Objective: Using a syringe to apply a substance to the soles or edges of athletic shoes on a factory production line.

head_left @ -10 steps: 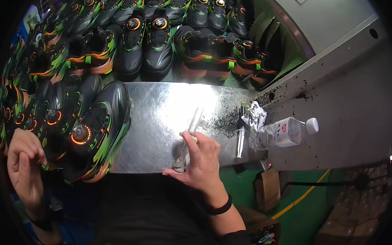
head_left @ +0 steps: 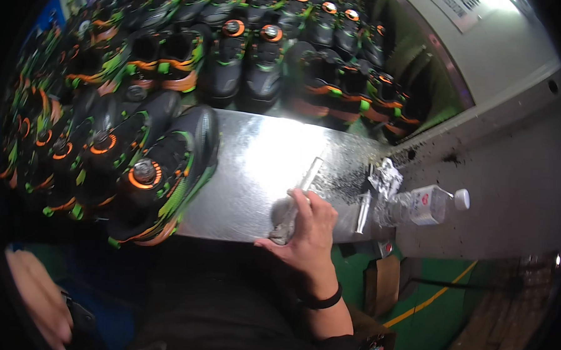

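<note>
My right hand point(head_left: 312, 229) is closed around a clear plastic syringe point(head_left: 312, 174) lying at a slant over the metal table point(head_left: 242, 192). Its upper end sticks out past my fingers, and its lower end by my thumb looks greyish. My left hand point(head_left: 37, 296) hangs low at the left rim, below the table edge, blurred by motion, its fingers unclear. The nearest shoe point(head_left: 168, 176), black with green and orange trim and a round orange-ringed dial, stands at the table's left. A second clear syringe point(head_left: 363, 213) lies to the right of my right hand.
Rows of similar shoes point(head_left: 263, 68) fill the back and left. Right of the second syringe lie a crumpled white wad point(head_left: 387, 178) and a plastic bottle point(head_left: 429, 205) on its side. Black crumbs point(head_left: 349, 183) are scattered there. A cardboard box point(head_left: 383, 281) stands below on the green floor.
My left hand has dropped from beside the nearest shoe to the lower left rim. My right hand keeps hold of the syringe. The whole view has shifted, with things now farther right.
</note>
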A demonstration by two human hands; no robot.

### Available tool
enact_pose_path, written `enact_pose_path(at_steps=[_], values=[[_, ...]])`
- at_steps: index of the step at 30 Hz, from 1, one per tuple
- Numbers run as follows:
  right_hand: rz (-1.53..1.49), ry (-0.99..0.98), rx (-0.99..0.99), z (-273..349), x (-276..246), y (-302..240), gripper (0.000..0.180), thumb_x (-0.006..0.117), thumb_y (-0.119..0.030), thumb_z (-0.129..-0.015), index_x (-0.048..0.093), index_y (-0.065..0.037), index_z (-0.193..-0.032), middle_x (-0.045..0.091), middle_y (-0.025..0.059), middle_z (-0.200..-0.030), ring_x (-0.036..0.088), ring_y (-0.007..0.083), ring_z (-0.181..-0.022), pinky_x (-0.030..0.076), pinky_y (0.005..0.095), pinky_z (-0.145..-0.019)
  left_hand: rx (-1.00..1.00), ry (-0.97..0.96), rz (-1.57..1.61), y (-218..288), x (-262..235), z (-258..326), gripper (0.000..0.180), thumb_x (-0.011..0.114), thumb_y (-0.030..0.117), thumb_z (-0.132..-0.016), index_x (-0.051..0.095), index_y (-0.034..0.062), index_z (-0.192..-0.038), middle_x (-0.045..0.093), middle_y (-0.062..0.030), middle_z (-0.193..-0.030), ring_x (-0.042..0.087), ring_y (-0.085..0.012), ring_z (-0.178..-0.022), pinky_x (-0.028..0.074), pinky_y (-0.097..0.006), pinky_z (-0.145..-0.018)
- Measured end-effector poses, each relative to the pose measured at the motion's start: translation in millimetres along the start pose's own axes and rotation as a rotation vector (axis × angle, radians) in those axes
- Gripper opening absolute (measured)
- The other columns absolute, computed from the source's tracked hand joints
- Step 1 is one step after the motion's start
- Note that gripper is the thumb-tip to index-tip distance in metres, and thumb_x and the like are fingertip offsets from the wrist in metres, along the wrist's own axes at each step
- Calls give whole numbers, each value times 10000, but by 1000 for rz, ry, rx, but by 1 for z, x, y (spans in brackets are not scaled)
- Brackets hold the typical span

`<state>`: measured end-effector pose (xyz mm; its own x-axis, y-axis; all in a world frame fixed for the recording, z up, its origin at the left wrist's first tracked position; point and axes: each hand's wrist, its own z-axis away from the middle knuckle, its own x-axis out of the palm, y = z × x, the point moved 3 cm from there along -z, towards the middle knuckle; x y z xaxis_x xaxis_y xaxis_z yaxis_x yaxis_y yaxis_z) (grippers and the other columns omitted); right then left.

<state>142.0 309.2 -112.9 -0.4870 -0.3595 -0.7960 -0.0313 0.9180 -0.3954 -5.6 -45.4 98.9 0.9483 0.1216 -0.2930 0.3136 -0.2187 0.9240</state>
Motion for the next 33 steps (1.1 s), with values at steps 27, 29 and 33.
enact_pose_path(at_steps=[27,29,33], values=[[58,40,30,7,0,3,1031,869,-583,-571,476,-100,-1393,506,157,-1233,504,345,-1098,368,460,-938,-100,992,-480,-74,7,-4,169,643,144,-925,512,38,-925,469,-68,-907,466,-155,-841,383,-260,-734],[66,43,27,6,-2,0,1029,868,-583,-571,476,-103,-1393,506,156,-1233,507,343,-1094,368,457,-933,-154,1029,-497,-79,8,13,165,597,148,-974,521,26,-893,480,-63,-896,478,-158,-851,390,-273,-780],[66,35,26,1,-1,-1,1028,864,-587,-569,476,-110,-1394,506,155,-1235,513,339,-1078,366,451,-928,-222,1018,-534,-84,7,34,220,492,162,-1028,555,-14,-911,515,-81,-894,495,-171,-855,403,-284,-789]])
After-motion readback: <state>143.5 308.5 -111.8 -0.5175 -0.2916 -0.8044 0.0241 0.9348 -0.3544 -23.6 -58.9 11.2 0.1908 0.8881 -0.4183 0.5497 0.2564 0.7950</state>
